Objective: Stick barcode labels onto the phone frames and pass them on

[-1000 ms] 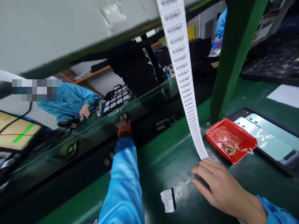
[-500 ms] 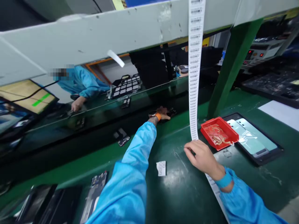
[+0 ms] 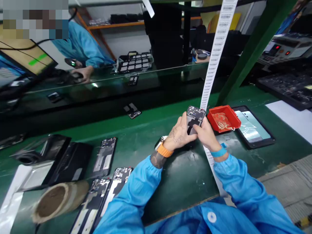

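Between my two hands is an opened phone chassis (image 3: 195, 117) with its circuit board showing at the top end. My left hand (image 3: 179, 132) wraps its left side, wearing an orange-strapped watch. On the right edge, my right hand (image 3: 207, 133) grips it with the thumb lying over its face. A long strip of barcode labels (image 3: 214, 58) hangs down behind the phone and runs on under my right wrist. Close to my right hand stands a red bin (image 3: 224, 118) with small pale strips in it.
Several opened phones (image 3: 106, 156) lie at the left, near a tape roll (image 3: 60, 198) and black cases (image 3: 70, 159). Beyond runs a dark conveyor belt (image 3: 104, 104) carrying another phone (image 3: 133, 110). A co-worker (image 3: 85, 45) sits across it. A black tray (image 3: 253, 126) with pale panels is at right.
My left hand has come back from the belt with a phone chassis, and my right hand has closed on it too. The view has tilted downward.
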`<state>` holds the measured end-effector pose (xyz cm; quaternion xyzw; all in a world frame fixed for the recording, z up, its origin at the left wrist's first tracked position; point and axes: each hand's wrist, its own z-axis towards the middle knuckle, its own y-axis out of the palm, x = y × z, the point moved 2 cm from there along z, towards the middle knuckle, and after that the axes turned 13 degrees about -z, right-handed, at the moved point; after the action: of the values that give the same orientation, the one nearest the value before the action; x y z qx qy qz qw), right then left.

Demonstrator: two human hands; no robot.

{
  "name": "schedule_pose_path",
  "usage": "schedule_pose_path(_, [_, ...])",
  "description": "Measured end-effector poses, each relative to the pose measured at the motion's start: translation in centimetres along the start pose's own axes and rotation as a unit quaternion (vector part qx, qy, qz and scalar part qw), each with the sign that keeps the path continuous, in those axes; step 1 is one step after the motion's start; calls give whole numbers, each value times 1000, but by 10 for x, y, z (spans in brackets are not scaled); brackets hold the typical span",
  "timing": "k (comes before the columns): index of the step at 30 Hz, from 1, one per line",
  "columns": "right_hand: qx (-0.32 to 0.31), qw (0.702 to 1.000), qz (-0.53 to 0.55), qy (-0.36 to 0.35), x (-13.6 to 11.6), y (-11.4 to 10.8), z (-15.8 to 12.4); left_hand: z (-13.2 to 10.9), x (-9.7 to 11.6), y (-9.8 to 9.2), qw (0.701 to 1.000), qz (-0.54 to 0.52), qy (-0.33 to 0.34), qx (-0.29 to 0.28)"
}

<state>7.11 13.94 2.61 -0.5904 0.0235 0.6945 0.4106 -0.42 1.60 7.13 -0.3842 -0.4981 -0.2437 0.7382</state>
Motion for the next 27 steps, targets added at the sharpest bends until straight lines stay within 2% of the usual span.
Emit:
schedule_pose_path(2, [1,999,43,23,1,-4,2,0,-4,-12,993,-93,-3,-68])
schedule_pose_path(4, [-2,996,85,41,0,-6,4,-1,-10,-23,979,-176,-51,-90])
schedule_pose_path(7, [11,994,96,55,-2,-5,3,-4,-18,-28,961,-244,-99,-86])
schedule_pose_path(17, [29,988,124,91,-1,-2,3,-2,-21,-24,944,-296,-112,-90])
schedule_pose_path(20, [27,989,111,91,-1,1,2,-1,-24,-20,944,-300,-112,-76])
schedule_pose_path(23, [2,989,119,87,-4,6,-1,0,-26,-14,949,-295,-110,-26])
schedule_pose_path(25, [-27,988,127,83,-7,5,-1,2,-27,-11,927,-351,-129,3])
schedule_pose_path(27, [-44,989,118,75,-10,-3,1,4,-28,-10,885,-433,-172,28])
